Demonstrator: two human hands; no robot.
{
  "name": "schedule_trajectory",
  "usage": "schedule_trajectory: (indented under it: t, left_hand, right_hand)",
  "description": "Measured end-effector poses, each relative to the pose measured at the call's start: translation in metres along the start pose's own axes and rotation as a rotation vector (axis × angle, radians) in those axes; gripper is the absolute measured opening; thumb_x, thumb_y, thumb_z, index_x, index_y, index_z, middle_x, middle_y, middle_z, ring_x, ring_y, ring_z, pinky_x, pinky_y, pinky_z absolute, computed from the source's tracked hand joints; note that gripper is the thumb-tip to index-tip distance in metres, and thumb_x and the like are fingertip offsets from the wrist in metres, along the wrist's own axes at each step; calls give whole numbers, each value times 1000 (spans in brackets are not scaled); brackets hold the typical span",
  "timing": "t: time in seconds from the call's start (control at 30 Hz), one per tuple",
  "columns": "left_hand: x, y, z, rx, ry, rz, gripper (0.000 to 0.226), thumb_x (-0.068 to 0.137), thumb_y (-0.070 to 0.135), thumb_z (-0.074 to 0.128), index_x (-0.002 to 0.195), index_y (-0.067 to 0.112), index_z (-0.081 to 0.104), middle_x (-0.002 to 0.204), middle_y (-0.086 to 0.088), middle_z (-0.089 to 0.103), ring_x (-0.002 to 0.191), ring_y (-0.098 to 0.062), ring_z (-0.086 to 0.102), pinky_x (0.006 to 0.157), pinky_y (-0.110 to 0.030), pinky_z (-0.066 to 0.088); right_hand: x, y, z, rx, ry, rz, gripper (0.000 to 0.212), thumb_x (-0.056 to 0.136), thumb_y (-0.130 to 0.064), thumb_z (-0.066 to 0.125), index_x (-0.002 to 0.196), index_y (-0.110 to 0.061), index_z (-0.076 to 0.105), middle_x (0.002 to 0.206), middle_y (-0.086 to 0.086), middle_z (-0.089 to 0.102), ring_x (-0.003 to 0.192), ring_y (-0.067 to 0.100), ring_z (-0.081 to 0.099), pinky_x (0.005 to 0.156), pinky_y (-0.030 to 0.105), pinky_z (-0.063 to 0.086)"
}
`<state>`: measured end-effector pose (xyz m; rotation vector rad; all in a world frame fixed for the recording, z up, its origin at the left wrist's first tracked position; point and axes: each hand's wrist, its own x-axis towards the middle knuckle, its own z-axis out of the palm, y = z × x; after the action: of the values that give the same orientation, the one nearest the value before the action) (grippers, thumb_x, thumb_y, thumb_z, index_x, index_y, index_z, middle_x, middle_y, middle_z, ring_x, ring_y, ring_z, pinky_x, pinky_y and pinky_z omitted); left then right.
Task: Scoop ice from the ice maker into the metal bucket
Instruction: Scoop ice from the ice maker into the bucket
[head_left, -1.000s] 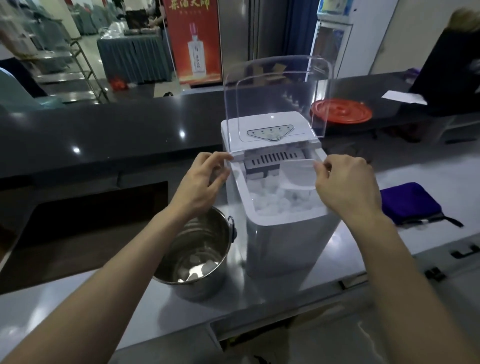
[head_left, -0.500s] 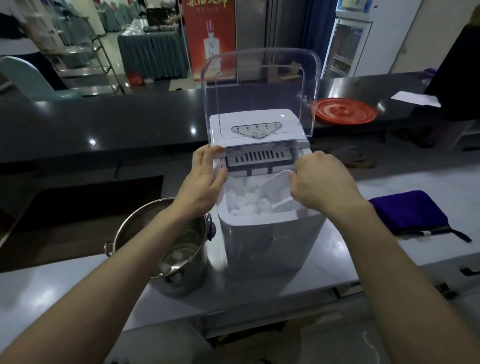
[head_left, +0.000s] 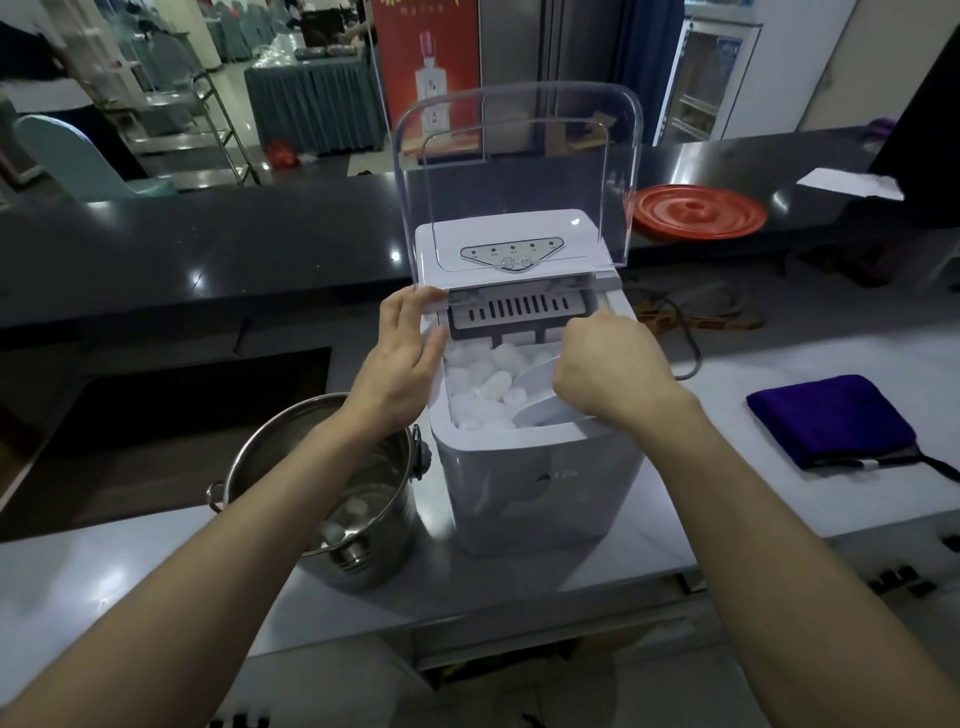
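A white ice maker (head_left: 540, 483) stands on the counter with its clear lid (head_left: 519, 171) raised. Its bin holds a heap of ice (head_left: 483, 384). My right hand (head_left: 608, 374) grips a translucent scoop (head_left: 540, 400) whose bowl lies in the ice at the bin's right side. My left hand (head_left: 402, 358) rests on the maker's left edge, fingers straight, fingertips on the top rim. To the left of the maker stands the metal bucket (head_left: 358, 483), with a few pieces of ice at its bottom; my left forearm crosses over it.
A folded purple cloth (head_left: 831, 421) lies on the counter to the right. A red round lid (head_left: 698, 210) sits on the dark raised bar behind. A dark recessed sink (head_left: 171, 410) lies at the left. A cable (head_left: 685, 332) runs behind the maker.
My right hand has lowered the scoop from above the bin into the ice. My left hand stays on the maker's left edge. The camera has shifted, bringing the bucket further into view.
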<state>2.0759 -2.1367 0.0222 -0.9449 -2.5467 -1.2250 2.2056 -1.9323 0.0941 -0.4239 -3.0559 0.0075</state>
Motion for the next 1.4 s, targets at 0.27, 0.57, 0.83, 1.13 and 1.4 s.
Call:
schedule_trajectory:
  t: [0.27,0.57,0.83,1.13,1.4]
  left_hand:
    - [0,-1,-2,-1,-13,6,37,115,32,43,152,31,41,159,6,29,116,-2,58,99,-45,59]
    - [1,-7,-5,-27,-42,27,35,115,36,44,150,35,42,157,9,29,118,6,56,99,-49,61]
    - [5,-9,-7,-9,-52,6,33,114,36,44,147,41,43,155,14,29,118,-8,58,97,-52,61]
    - [5,-11,-6,-10,-50,9,32,114,35,45,146,42,43,154,13,29,117,-8,58,95,-53,62]
    - [5,-11,-5,-14,-48,-5,32,114,34,45,145,42,43,153,14,30,117,-7,55,97,-52,62]
  right_hand:
    - [5,4,-2,149,-6,67,19,92,-3,52,75,-11,55,77,8,56,66,18,50,49,30,33]
    - [14,6,18,237,-19,91,11,98,-10,48,94,-15,56,85,3,53,72,18,48,54,36,34]
    - [14,13,27,261,11,60,11,103,-17,45,101,-15,56,96,5,60,83,26,54,66,39,40]
    - [11,12,32,302,38,80,13,106,-14,43,109,-17,55,101,5,61,86,25,55,68,38,42]
    - [13,12,32,345,27,87,12,104,-13,41,103,-17,52,95,4,59,82,23,54,66,41,45]
